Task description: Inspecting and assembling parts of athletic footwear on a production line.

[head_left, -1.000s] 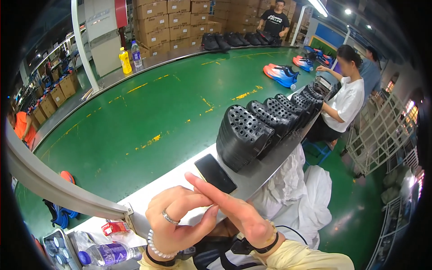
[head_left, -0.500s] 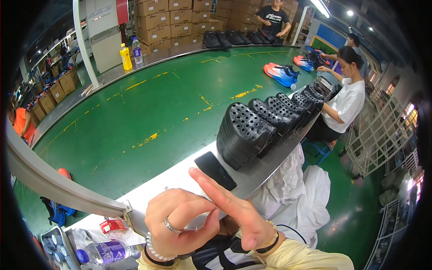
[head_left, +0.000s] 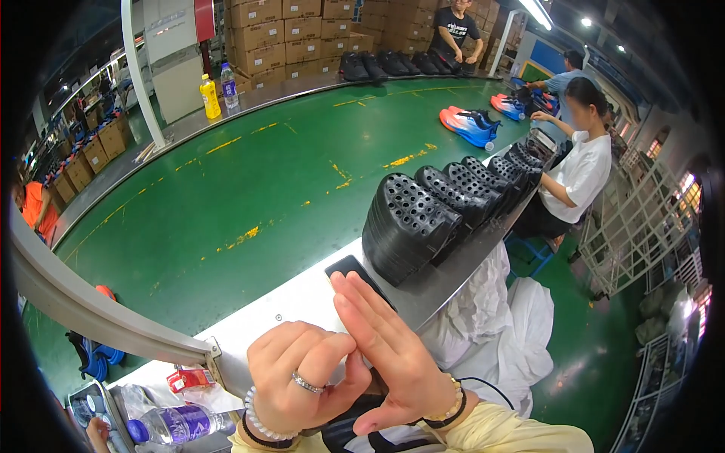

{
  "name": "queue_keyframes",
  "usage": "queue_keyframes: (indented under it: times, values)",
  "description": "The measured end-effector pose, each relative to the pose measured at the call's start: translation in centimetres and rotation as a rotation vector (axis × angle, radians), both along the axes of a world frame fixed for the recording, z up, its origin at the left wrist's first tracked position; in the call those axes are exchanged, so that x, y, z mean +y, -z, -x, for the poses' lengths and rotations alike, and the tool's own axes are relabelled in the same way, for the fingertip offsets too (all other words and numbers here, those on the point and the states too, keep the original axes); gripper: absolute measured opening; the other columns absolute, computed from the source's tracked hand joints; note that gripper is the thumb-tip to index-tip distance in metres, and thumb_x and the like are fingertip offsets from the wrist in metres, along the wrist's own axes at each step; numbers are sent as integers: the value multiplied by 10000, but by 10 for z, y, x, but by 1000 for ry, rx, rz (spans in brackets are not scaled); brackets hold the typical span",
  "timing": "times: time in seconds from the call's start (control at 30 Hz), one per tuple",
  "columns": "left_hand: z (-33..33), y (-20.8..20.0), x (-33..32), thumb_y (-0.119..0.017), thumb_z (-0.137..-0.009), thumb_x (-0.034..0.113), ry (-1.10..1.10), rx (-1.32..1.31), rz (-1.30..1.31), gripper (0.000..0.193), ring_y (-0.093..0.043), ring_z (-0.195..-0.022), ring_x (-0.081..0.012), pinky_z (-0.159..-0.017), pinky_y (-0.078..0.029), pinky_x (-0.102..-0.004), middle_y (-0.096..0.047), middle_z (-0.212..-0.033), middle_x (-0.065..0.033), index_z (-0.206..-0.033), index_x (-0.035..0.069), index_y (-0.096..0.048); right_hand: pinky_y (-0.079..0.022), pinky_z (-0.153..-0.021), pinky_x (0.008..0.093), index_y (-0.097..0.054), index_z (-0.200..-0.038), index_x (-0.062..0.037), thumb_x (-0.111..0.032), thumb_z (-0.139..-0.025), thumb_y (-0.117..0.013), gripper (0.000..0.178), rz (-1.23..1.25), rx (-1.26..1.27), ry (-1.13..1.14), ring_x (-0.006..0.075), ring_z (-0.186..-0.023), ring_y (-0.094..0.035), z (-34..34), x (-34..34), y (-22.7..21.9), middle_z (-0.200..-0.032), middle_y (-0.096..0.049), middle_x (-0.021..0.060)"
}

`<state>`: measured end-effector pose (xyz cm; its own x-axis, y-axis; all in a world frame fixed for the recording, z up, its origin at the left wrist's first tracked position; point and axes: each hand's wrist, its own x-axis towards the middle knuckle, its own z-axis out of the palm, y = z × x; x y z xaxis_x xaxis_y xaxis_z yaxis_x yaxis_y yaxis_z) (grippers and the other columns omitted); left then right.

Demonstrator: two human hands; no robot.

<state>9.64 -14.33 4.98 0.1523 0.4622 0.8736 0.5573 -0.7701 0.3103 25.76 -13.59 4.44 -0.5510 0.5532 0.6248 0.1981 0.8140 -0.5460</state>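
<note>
My left hand [head_left: 298, 377] is curled, its thumb and forefinger pinched together beside my right palm. Whatever the pinch holds, if anything, is hidden. My right hand [head_left: 396, 359] is flat, fingers stretched up and away, thumb apart. Both hands hover over the near edge of the white bench top [head_left: 291, 306]. A dark phone [head_left: 346, 266] lies just past my right fingertips, partly covered by them. Beyond it stands a row of stacked black shoe-shaped inserts [head_left: 408, 234] with round holes.
A green conveyor belt [head_left: 249, 189] carries blue-and-orange sneakers [head_left: 468, 127]. A curved metal post [head_left: 106, 302] rises at left. Near it lie a water bottle [head_left: 177, 424] and a red packet [head_left: 190, 379]. White sacking [head_left: 513, 340] hangs at right; a seated co-worker [head_left: 581, 166] works beyond.
My right hand has opened from a pointing forefinger to several flat fingers, now covering more of the phone. The belt's marks and sneakers have shifted slightly left. Another person's hand has appeared at lower left.
</note>
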Motion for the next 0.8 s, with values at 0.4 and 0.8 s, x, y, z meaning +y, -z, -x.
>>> queue_keyframes:
  times: [0.4,0.8]
  values:
    - [-3,4,7,-652,-550,-43,79,-167,36,238,-536,-483,-218,-453,-409,-294,-544,-593,-54,-764,45,-595,-233,-1151,487,-193,-1491,114,-662,-850,-542,1064,98,72,-83,462,-1434,-228,2,5,6,-1544,-222,306]
    - [1,13,13,-620,-640,-72,384,-471,349,158,-606,-566,-190,-540,-465,-270,-635,-671,-86,-781,-3,-611,-188,-1162,470,-98,-1536,41,-792,-830,-436,1143,347,244,-260,436,-1465,-159,4,4,10,-1578,-116,298]
